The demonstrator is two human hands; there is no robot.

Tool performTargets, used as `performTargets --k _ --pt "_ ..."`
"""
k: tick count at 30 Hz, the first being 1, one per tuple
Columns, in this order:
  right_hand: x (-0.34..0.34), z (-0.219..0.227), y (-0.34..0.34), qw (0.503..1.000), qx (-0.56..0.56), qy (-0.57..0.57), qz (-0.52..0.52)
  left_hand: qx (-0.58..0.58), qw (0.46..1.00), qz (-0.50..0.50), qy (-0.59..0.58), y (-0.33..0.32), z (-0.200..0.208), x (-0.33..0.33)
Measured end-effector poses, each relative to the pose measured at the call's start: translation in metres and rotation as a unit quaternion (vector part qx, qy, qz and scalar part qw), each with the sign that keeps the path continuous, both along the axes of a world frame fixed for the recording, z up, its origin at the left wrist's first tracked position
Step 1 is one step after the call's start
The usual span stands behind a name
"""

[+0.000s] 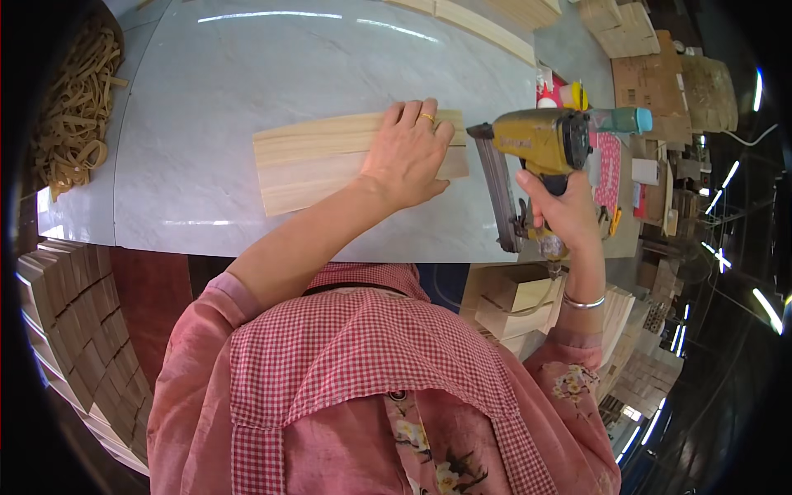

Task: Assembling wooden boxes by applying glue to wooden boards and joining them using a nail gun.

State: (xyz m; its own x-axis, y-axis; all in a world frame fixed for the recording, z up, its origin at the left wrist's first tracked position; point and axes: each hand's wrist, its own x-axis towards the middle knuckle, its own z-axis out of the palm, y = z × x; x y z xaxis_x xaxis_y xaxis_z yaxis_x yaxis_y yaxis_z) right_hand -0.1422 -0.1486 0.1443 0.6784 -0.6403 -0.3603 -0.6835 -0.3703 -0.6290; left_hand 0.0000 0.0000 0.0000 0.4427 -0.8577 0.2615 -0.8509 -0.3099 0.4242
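Pale wooden slats (313, 157) lie side by side on the grey marbled tabletop (190, 99), forming a flat rectangle. Across their right end spreads my left hand (408, 153), its fingers reaching the far edge and its thumb at the near edge, gripping them. A ring sits on one of its fingers. My right hand (565, 210) is wrapped round the handle of a yellow and black air staple gun (532, 140). The gun is held to the right of the slats, its nose pointing left towards their end, with a small gap between.
Tan strips fill a container (82, 107) at the far left. Stacked wood pieces (78, 330) stand below left, and wooden blocks (524, 301) below right. Long wooden strips (478, 29) lie along the far edge. A teal-capped bottle (623, 120) is beyond the gun.
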Motion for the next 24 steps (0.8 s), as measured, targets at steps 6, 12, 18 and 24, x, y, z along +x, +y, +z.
performTargets --k 6,12,18,24 --pt "0.022 -0.005 -0.007 1.0 -0.002 -0.009 0.019 0.01 1.0 -0.003 0.015 0.001 0.001 0.0" --pt "0.029 -0.002 -0.007 1.0 -0.002 0.023 0.007 0.002 1.0 -0.003 0.013 -0.001 0.002 -0.002" --pt "0.033 -0.001 -0.008 0.999 0.002 0.035 0.007 -0.005 1.0 -0.003 0.01 0.001 0.001 0.001" --pt "0.024 0.001 -0.007 1.0 -0.005 0.01 0.008 0.005 1.0 0.011 -0.005 0.038 0.005 0.005"
